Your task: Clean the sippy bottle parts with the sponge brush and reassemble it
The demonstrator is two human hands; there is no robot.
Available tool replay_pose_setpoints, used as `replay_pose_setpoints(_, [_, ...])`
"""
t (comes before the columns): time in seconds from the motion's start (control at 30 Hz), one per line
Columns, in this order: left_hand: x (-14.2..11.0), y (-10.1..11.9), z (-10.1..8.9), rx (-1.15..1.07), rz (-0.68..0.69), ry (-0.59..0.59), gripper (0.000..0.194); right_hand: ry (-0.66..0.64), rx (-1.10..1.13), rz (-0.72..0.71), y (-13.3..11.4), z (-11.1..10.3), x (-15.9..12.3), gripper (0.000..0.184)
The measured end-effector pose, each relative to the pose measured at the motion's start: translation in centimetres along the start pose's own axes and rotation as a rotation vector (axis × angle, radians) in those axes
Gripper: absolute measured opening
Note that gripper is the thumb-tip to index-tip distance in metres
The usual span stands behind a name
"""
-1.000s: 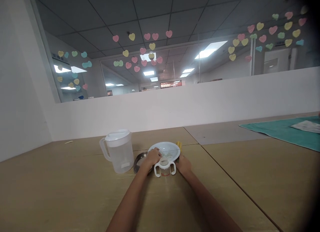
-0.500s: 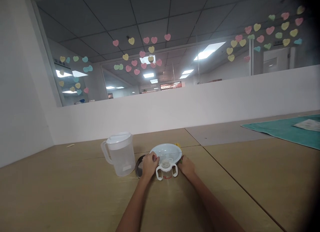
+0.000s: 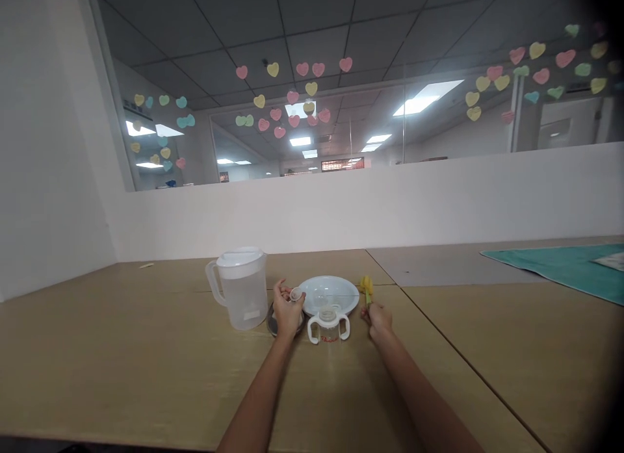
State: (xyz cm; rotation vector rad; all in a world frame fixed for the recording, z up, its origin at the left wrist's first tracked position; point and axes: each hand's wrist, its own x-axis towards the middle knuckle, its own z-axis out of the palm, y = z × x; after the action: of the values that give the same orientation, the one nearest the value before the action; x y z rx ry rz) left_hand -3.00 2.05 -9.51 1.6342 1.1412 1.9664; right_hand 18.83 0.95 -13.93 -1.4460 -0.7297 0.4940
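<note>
My left hand (image 3: 287, 313) pinches a small round whitish piece (image 3: 295, 294), like a bottle cap or ring, over a dark round metal dish (image 3: 271, 325) that it partly hides. Wrapped round the green handle of a bottle brush (image 3: 367, 288) with a yellow head is my right hand (image 3: 380, 322), to the right of the white bowl (image 3: 351, 305). Between my wrists a clear baby bottle (image 3: 329, 329) with two white side handles and red print stands uncapped, just in front of the bowl. Something clear lies inside the bowl, too faint to name.
A translucent lidded pitcher (image 3: 246, 294), holding what looks like water, stands left of the metal dish. At the far right a teal cloth (image 3: 550, 264) lies on the table (image 3: 160, 355). A low white wall (image 3: 316, 212) with a window above closes off the back.
My right hand has moved right from the bowl's edge, and the brush's yellow head now shows upright. My left hand has lifted and turned, bringing the round piece into sight. The view has shifted slightly.
</note>
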Motion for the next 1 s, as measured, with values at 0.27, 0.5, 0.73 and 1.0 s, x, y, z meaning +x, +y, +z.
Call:
replay_pose_setpoints(0.27, [-0.3,-1.7,0.4,-0.277,-0.224,-0.004,0.104,0.209,0.079,-0.038,-2.7,-1.9,-1.3,0.040])
replay_pose_setpoints(0.5, [-0.8,-1.3,0.5,-0.341,-0.189,-0.099,0.096,-0.017,0.113,-0.335,-4.3,-1.6,-3.5,0.037])
replay_pose_setpoints(0.73, [-0.9,0.0,0.3,-0.196,-0.163,-0.121,0.082,-0.229,-0.035,-0.536,-4.8,-1.5,-4.3,0.030])
replay_pose_setpoints(1.0, [-0.7,-0.9,0.4,-0.239,-0.207,-0.144,0.040,-0.114,-0.336,-0.698,-4.5,-1.7,-4.4,0.025])
